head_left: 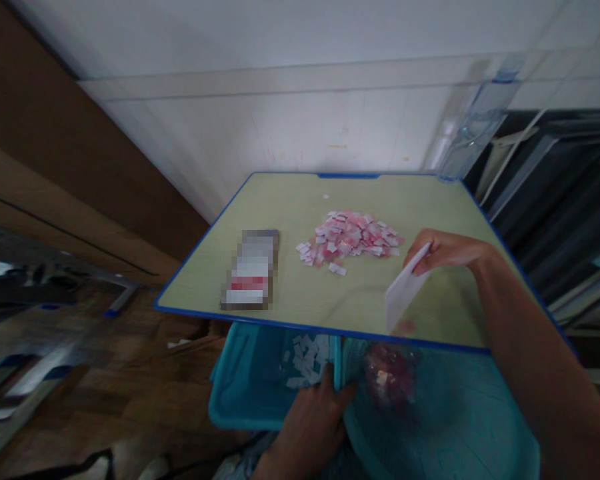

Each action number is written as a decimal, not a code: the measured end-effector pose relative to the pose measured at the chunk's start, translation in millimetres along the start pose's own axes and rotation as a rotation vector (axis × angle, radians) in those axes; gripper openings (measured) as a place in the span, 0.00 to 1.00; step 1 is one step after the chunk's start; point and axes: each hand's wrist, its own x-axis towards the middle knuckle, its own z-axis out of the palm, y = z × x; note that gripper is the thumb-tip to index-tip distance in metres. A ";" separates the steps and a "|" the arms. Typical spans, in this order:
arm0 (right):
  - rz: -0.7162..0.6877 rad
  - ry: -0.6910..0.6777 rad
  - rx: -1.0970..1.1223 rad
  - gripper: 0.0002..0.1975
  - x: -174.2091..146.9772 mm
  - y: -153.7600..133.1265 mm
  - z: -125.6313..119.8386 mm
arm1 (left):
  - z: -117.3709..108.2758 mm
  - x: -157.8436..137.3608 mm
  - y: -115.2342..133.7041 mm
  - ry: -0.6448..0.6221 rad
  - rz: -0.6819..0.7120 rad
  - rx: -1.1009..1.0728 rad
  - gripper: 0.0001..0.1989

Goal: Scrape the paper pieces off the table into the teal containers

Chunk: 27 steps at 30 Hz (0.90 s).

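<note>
White card: The right hand (437, 252) held a flat white card (405, 293) over the right half of the table (405, 193), near its front edge. I could not tell if the low end touched the table.
Right grip: The fingers were closed on the card's top end.
Left grip: The left hand (313, 417) touched the rim of the left tub (235, 393), by the front edge. I could not tell how tight it was.
Card feel: It looked thin, and was likely light, a bit stiff and easy to bend. The top end was a good place to pinch.
Pink and white heap: Small bits (350, 237) lay near the table's middle, left of the right hand. They looked very light, so a puff could scatter them.
Left tub: White pieces (307, 357) lay inside.
Right tub (480, 427): A shiny red bundle (390, 377) sat in it.
Table corners: A blurred flat thing (253, 270) lay near the front left corner; a clear bottle (480, 123) stood at the back right.
</note>
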 end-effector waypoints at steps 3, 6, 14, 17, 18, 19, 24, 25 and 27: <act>0.020 0.013 0.002 0.11 -4.5 2.6 -4.0 | 0.4 0.4 -0.4 0.003 -0.004 0.001 0.19; 0.032 0.113 0.044 0.12 -6.9 4.3 -4.4 | -0.1 0.3 -0.5 -0.002 -0.005 -0.012 0.19; 0.193 0.544 0.354 0.16 -27.9 17.7 17.8 | -1.7 0.3 1.1 0.010 -0.003 -0.018 0.22; 0.240 0.624 0.343 0.12 -43.4 25.9 24.0 | -1.9 0.6 1.7 -0.005 -0.011 -0.004 0.24; 0.249 0.631 0.328 0.11 -48.3 28.1 25.6 | -1.7 0.7 1.7 -0.005 -0.009 -0.001 0.24; 0.257 0.637 0.310 0.10 -52.8 29.8 27.3 | -1.4 0.6 1.5 -0.001 -0.006 0.002 0.23; 0.294 0.635 0.236 0.12 -72.4 30.0 38.9 | 2.1 0.9 -1.2 0.021 -0.004 -0.003 0.21; 0.300 0.628 0.222 0.13 -75.9 29.3 41.5 | 2.9 1.1 -1.8 0.024 0.000 -0.005 0.21; 0.294 0.615 0.191 0.13 -82.4 28.6 46.0 | 4.0 1.6 -2.8 0.031 0.011 -0.007 0.21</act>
